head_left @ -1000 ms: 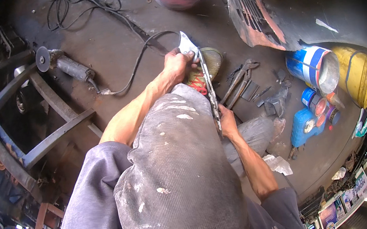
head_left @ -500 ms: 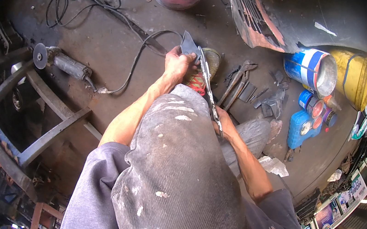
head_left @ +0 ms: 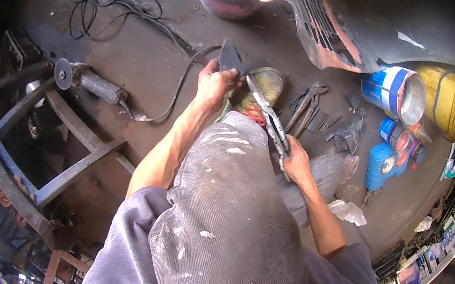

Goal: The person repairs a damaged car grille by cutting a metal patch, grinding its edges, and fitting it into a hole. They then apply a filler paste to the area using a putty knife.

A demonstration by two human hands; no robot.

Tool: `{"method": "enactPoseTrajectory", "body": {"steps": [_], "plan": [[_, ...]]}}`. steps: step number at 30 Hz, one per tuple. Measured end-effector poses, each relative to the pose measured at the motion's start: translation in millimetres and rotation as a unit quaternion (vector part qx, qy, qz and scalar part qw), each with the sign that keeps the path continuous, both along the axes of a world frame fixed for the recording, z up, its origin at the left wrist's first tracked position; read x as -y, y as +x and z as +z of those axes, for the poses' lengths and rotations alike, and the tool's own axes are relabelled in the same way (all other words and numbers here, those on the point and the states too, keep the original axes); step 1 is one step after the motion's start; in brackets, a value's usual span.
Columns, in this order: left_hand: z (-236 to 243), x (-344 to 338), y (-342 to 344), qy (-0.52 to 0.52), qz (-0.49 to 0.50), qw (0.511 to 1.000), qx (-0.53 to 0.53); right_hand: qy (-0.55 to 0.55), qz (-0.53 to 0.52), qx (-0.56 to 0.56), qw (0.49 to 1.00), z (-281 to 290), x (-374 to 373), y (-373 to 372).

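Observation:
A small dark flat metal piece (head_left: 229,56) is pinched upright between the thumb and fingers of my left hand (head_left: 215,85). A long, worn silvery metal hand tool, apparently snips or pliers (head_left: 267,112), is gripped at its handles by my right hand (head_left: 297,159); its tip lies just below and right of the piece, and I cannot tell if they touch. Beneath the tool is my shoe (head_left: 262,87) with red laces. My raised, paint-spotted knee (head_left: 218,218) fills the lower middle. Other long-handled pliers (head_left: 305,110) lie on the floor to the right, among metal scraps.
An angle grinder (head_left: 98,85) and cord lie left, beside a metal frame (head_left: 66,118). A pink bucket (head_left: 224,7) is at the top, a large dark curved panel (head_left: 377,13) upper right. Paint cans (head_left: 382,93), a yellow container (head_left: 445,104) and a blue jug (head_left: 379,171) stand right.
The tool's tip has dropped relative to the flat piece and its handles show more side-on. My left hand with the piece has shifted slightly left. The whole view has shifted a little.

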State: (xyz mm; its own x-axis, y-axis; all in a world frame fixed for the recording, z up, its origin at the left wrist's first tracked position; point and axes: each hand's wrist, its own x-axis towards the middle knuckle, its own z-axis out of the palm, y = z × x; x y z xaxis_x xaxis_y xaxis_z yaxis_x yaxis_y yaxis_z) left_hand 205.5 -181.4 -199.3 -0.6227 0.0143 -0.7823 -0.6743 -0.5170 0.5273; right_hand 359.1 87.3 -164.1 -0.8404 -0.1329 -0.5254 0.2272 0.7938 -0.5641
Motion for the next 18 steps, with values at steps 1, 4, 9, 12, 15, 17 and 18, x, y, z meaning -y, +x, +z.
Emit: {"method": "enactPoseTrajectory", "body": {"steps": [1, 4, 9, 12, 15, 17, 18], "plan": [[-3.1, 2.1, -0.5, 0.021, 0.050, 0.998, 0.032, -0.046, -0.036, 0.103, 0.993, 4.1, 1.4, -3.4], [-9.1, 1.5, -1.7, 0.075, 0.094, 0.992, 0.048, -0.182, -0.095, 0.227, 0.952, 8.2, 5.8, -8.4], [-14.3, -14.3, -3.3, 0.102, 0.108, 0.986, 0.080, -0.216, -0.156, 0.251, 0.931, -1.7, 2.7, 0.8], [-4.1, -17.1, -6.5, 0.101, 0.096, 0.987, 0.083, -0.152, -0.190, 0.194, 0.950, -5.4, -6.6, 4.7], [-4.4, -11.5, -3.5, 0.054, 0.053, 0.996, 0.056, -0.015, -0.186, 0.050, 0.981, -21.4, -25.4, 3.6], [-15.2, -9.6, 4.5, -0.027, 0.035, 0.998, 0.053, 0.089, -0.181, -0.019, 0.979, -31.3, -45.5, 2.1], [-10.4, -7.0, 5.2, -0.046, 0.019, 0.998, 0.039, 0.151, -0.171, -0.043, 0.973, -29.9, -51.0, 1.7]]}}
